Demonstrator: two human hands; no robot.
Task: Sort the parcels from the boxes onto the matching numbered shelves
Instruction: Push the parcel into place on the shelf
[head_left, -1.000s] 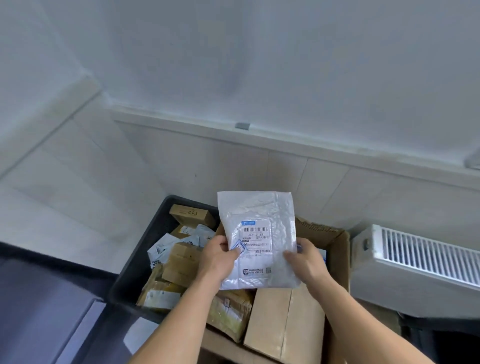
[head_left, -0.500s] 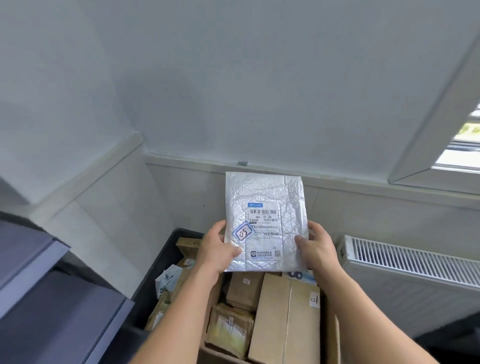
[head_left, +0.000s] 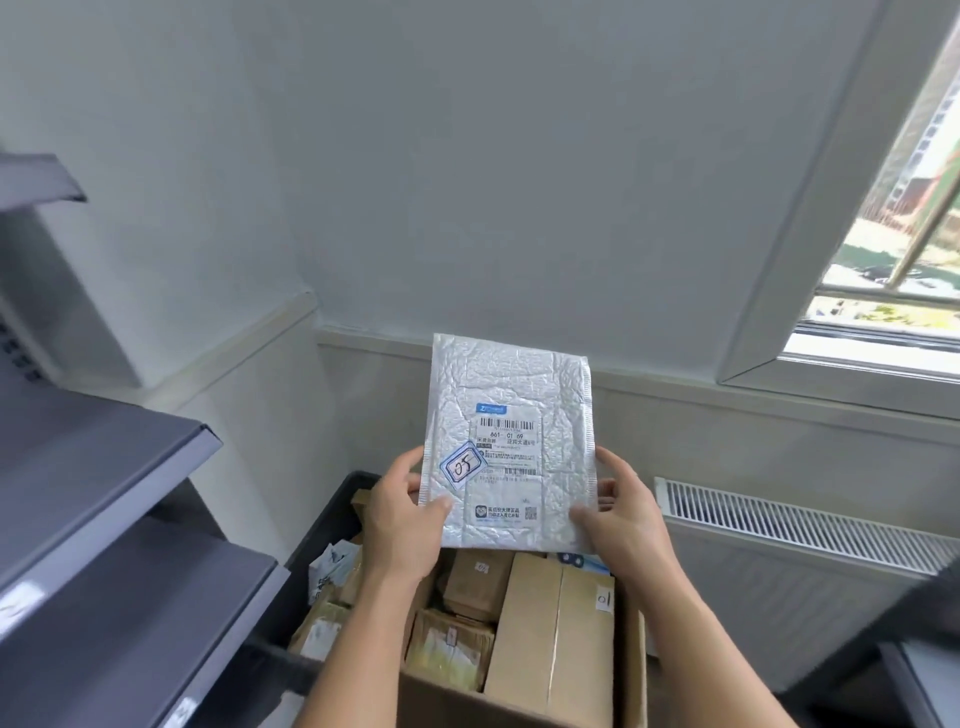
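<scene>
I hold a white bubble mailer (head_left: 511, 395) upright in front of me, its shipping label facing me and a blue-edged sticker reading "05" at its lower left. My left hand (head_left: 402, 517) grips its lower left edge, thumb on the front. My right hand (head_left: 621, 519) grips the lower right edge the same way. Below the mailer stands an open cardboard box (head_left: 636, 670) filled with brown parcels, one long carton (head_left: 550, 639) marked "01". Left of it a black crate (head_left: 332, 519) holds several more parcels.
Grey metal shelves (head_left: 104, 457) rise at the left, with small labels on their front edges. A white radiator (head_left: 800, 525) runs along the wall at the right, below a window (head_left: 893, 249). A dark surface corner (head_left: 919, 670) shows at the lower right.
The mailer rose from above the boxes to chest height with both hands on it. The view tilted up and left, bringing the shelves and window into sight.
</scene>
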